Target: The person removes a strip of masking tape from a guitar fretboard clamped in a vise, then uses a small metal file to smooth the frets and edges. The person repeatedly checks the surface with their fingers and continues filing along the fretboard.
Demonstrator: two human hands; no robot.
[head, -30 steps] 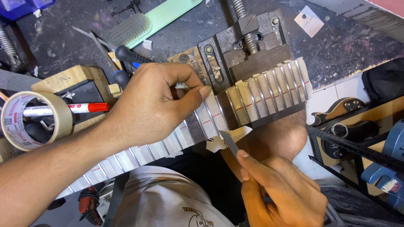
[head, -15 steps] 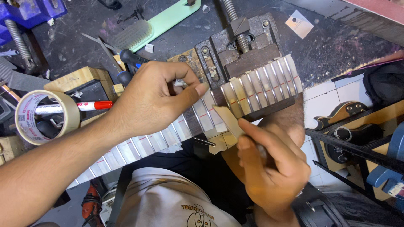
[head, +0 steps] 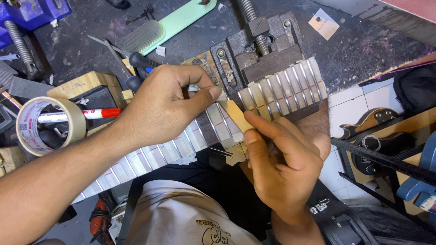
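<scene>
A: Near us, low centre, the right hand (head: pixel 284 165) pinches a strip of masking tape (head: pixel 236 115) onto the guitar neck (head: pixel 218 129).
B: The left hand (head: pixel 168 106) pinches its upper end. Most gaps are taped; the vise (head: pixel 261 50) clamps behind.

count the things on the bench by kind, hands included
hands: 2, left hand and right hand, both on a strip of masking tape over the taped fretboard
vise: 1
tape roll: 1
red marker: 1
green-handled brush: 1
total: 8
</scene>
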